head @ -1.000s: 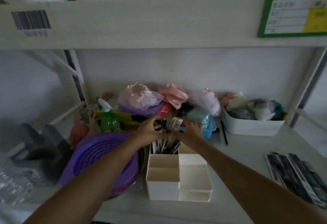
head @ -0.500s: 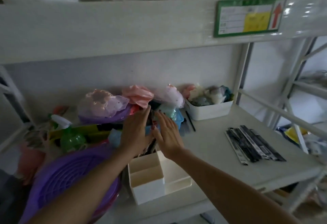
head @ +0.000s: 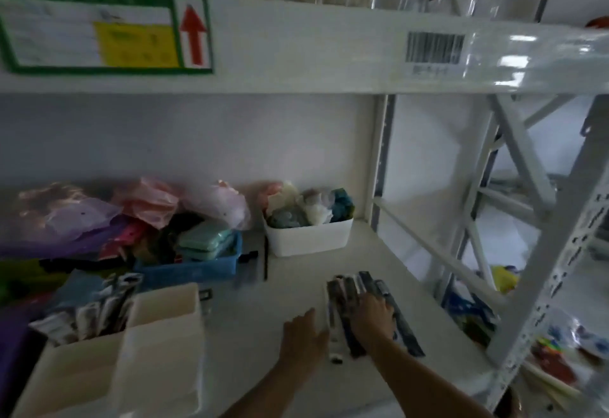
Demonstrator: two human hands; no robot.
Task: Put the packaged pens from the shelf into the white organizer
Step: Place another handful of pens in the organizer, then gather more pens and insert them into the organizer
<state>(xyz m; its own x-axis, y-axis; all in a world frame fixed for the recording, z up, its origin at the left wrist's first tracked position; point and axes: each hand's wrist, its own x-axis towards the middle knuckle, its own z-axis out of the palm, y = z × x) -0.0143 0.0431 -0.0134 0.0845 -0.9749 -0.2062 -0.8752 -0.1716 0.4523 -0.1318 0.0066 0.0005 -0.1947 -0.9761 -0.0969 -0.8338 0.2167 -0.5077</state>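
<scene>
A pile of dark packaged pens [head: 403, 325] lies flat on the white shelf at the right. My right hand [head: 374, 317] rests palm down on top of the pile, fingers stretched over the packs. My left hand [head: 304, 335] is open, its fingers at the pile's left edge. The white organizer [head: 161, 335] stands at the lower left. Several packaged pens [head: 99, 307] stand upright in its back left compartment, while its other compartments look empty.
A white bin of soft items [head: 308, 236] sits at the back. A blue tray [head: 191, 267] and bagged items [head: 145, 201] crowd the back left, and a loose black pen [head: 265, 261] lies between the bins. Shelf uprights and braces [head: 514, 186] stand on the right.
Both hands have left the organizer and moved right to the pile of packaged pens. The view has swung right with them.
</scene>
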